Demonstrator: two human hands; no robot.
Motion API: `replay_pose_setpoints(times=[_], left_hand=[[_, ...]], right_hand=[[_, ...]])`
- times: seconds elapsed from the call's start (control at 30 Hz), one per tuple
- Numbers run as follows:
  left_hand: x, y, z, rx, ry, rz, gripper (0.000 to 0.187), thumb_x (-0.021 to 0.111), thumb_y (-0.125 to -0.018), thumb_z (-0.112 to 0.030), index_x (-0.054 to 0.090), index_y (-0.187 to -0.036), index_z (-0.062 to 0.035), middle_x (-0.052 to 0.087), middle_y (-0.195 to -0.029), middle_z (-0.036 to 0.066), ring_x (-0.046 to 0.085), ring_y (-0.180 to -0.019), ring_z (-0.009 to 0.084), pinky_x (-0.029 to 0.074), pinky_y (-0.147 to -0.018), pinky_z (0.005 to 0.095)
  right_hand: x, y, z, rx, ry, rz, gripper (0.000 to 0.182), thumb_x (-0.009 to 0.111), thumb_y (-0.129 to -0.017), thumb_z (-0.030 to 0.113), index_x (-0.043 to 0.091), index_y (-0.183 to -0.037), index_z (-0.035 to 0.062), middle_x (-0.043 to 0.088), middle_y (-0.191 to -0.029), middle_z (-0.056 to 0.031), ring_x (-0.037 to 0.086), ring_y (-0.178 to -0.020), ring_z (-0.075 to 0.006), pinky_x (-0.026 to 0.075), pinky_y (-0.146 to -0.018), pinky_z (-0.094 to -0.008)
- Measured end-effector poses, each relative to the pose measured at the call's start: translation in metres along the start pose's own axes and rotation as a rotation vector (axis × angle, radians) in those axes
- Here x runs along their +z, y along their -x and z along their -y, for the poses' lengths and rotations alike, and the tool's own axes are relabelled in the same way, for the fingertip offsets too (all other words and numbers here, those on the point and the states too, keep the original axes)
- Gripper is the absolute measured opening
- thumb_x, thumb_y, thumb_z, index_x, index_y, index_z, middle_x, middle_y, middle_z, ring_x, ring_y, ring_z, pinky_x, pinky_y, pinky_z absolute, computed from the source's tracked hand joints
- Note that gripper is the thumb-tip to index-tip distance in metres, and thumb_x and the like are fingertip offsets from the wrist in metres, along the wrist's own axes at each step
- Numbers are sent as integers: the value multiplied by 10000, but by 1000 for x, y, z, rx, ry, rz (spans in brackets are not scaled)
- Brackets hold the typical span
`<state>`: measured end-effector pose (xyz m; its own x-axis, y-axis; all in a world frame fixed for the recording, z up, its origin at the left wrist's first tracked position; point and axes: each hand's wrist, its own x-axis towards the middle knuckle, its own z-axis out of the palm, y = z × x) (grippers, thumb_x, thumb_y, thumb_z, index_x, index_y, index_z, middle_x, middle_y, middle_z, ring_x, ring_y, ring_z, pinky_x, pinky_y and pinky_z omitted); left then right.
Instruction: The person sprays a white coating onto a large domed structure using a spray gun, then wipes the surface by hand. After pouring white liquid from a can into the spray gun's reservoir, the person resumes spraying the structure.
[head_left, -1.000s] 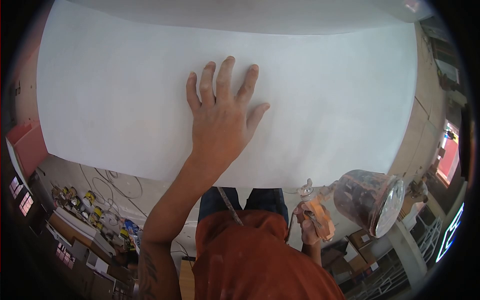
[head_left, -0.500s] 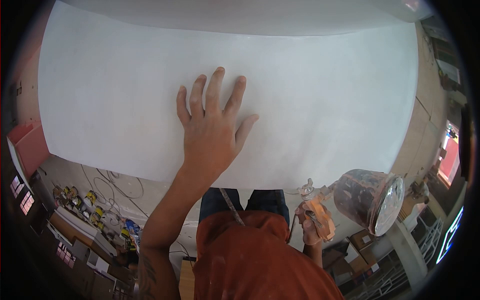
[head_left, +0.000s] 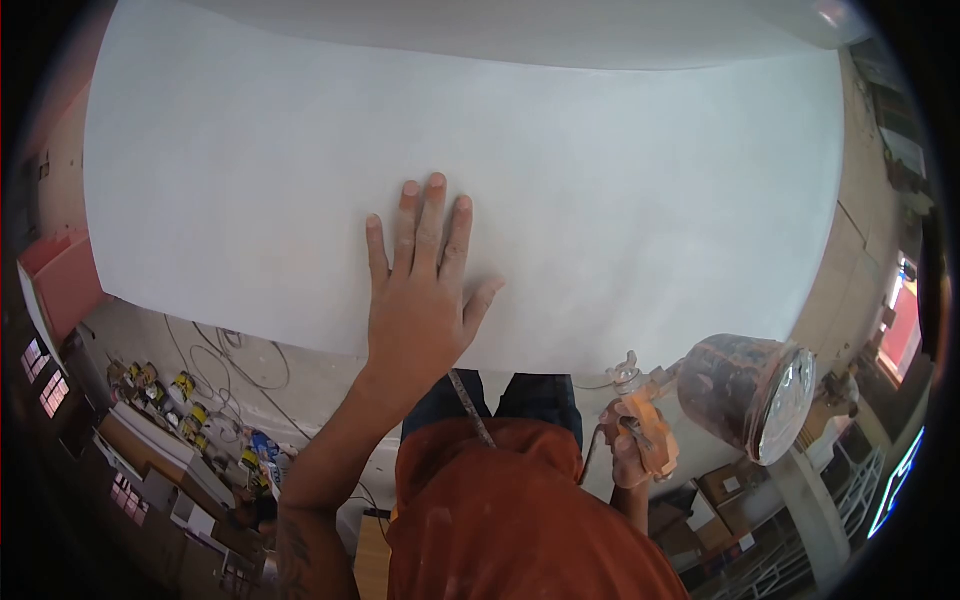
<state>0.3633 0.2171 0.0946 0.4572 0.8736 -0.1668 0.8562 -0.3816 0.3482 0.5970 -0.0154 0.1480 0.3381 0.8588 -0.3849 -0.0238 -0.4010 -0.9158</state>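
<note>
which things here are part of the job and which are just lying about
Likely in the job:
white panel, under the left hand
spray gun with cup, in the right hand

Likely just lying about:
cans, far left
boxes, lower right

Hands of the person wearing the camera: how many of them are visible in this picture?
2. The left hand lies spread on the white panel; the right hand, partly hidden by the spray gun it grips, is at lower right, outside the panel's edge.
</note>
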Motion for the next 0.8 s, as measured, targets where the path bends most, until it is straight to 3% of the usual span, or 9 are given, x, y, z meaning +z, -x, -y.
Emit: replay_pose_setpoints(times=[0.1,0.23,0.3,0.33,0.4,0.43,0.63,0.7,0.8], left_hand=[[6,9,-14,35,64,42,841,650,-950,-459,333,-1578,2,215,-1681,206,181,-1559,410,151,-1216,650],[11,22,-21,97,129,103,828,646,-954,-450,323,-1592,-33,205,-1692,183,183,-1562,396,169,-1218,646],[10,28,-19,118,126,117,820,645,-955,-449,325,-1596,-49,207,-1694,172,180,-1565,388,171,-1218,646],[8,31,-15,109,91,133,812,644,-955,-449,332,-1595,-59,213,-1694,164,176,-1567,382,169,-1219,644],[4,38,-5,98,56,152,803,643,-955,-448,340,-1595,-69,219,-1694,157,171,-1569,375,166,-1221,641],[2,42,0,56,34,155,799,641,-955,-452,348,-1591,-69,225,-1692,156,166,-1570,375,159,-1224,639],[-4,70,41,-171,-67,97,748,540,-1018,-405,303,-1584,23,214,-1685,208,124,-1570,424,98,-1233,619],[-3,78,46,-210,-56,50,757,538,-1020,-401,283,-1588,29,202,-1685,218,112,-1570,429,95,-1233,620],[9,82,45,-265,-40,-24,778,541,-1018,-396,249,-1595,36,174,-1687,237,88,-1569,447,88,-1228,630]], right_hand=[[4,-2,4,-19,-54,-51,507,745,-929,318,627,-1187,-102,714,-899,-154,576,-668,-116,413,-578,-235],[1,-1,3,-3,-45,-23,498,744,-927,300,622,-1188,-106,702,-939,-168,616,-729,-157,459,-628,-266],[1,0,-3,-24,-18,-20,508,730,-915,380,592,-1255,29,646,-1014,-99,470,-629,-84,356,-551,-235],[1,0,-1,-21,-20,-17,508,730,-915,380,592,-1255,29,646,-1014,-99,470,-629,-84,356,-551,-235],[1,1,2,-22,-132,-31,451,704,-927,204,593,-1206,-132,664,-1015,-202,667,-881,-264,524,-773,-352],[-1,2,2,-16,-133,-29,451,704,-927,204,593,-1206,-132,664,-1015,-202,667,-881,-264,524,-773,-352],[-2,1,2,10,-135,-23,497,719,-913,258,591,-1206,-123,663,-1011,-193,651,-845,-238,496,-723,-320],[-9,4,-1,13,-26,17,523,712,-924,394,581,-1275,29,624,-1019,-93,438,-607,-77,353,-554,-246],[-14,5,-1,35,11,35,525,706,-927,402,581,-1272,27,617,-1021,-94,444,-619,-79,356,-559,-245]])
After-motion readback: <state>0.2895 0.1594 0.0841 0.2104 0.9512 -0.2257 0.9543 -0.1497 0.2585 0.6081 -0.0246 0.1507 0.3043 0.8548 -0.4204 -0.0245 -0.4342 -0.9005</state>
